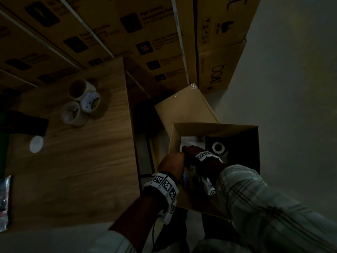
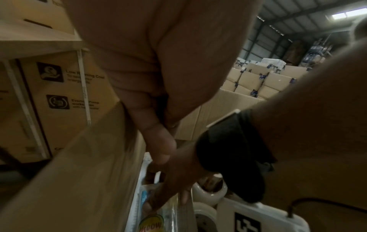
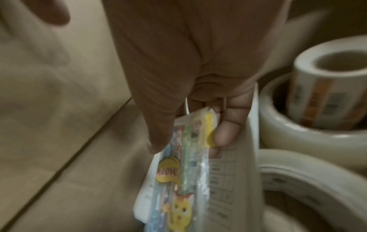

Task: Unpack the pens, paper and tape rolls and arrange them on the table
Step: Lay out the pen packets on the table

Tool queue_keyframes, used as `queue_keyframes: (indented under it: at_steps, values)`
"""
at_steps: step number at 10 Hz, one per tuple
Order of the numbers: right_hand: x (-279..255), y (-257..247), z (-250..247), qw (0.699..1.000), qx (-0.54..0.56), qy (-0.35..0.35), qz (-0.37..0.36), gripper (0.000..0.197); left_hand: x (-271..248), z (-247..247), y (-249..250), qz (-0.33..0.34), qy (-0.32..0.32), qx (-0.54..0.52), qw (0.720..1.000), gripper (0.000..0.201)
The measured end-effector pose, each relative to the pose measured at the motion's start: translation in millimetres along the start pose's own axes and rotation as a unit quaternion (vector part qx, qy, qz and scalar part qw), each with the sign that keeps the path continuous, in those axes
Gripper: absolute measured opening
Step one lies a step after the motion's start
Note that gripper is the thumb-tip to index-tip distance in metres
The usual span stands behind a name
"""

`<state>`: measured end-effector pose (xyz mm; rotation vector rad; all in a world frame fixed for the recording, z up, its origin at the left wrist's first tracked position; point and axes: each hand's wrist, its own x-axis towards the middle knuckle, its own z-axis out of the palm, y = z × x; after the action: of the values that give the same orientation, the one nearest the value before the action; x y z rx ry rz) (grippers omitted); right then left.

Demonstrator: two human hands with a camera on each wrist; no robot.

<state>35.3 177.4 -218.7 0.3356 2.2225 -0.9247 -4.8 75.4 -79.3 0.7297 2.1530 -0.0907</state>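
An open cardboard box [image 1: 215,126] stands right of the wooden table [image 1: 82,170]. Both hands reach into it. My right hand [image 3: 190,139] pinches a clear pen packet [image 3: 184,180] with a yellow cartoon cat, together with a printed paper sheet [image 3: 224,180] behind it. My left hand [image 1: 171,161] is beside the right hand [image 1: 191,152] at the box's left wall, its fingertips [image 2: 158,149] near the paper's edge; its grip is hidden. Inside the box lie a clear tape roll [image 3: 298,133], a label roll [image 3: 327,87] and another roll [image 3: 309,180]. Three tape rolls [image 1: 80,88] stand on the table.
Large printed cartons [image 1: 145,33] are stacked behind the table and the box. The box's flap [image 1: 184,106] stands up towards them. On the table's left lie a white disc [image 1: 36,144], a dark object [image 1: 23,123] and a shiny packet [image 1: 3,201].
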Motion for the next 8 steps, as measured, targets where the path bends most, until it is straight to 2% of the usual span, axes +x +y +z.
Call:
queue_keyframes:
  at_steps: [2,5,6,7,8]
  values:
    - [9,-13,5,0.997,0.063,-0.019,0.028,0.035,-3,7,-1,0.018,0.016,0.002,1.0,0.025]
    - [8,-23,13,0.996,0.053,-0.006,0.065,0.033,-2,9,-6,0.034,0.027,0.001,0.999,0.028]
    - [2,-24,5,0.996,0.036,0.007,0.085,0.032,0,12,-7,0.03,0.023,0.0,0.999,0.028]
    - [-8,-16,-11,0.995,0.033,0.049,0.081,0.032,4,12,-7,0.032,0.025,-0.002,0.999,0.034]
    - [-20,-19,-35,0.994,0.06,0.057,0.072,0.041,5,10,-8,0.035,0.038,-0.024,0.998,0.036]
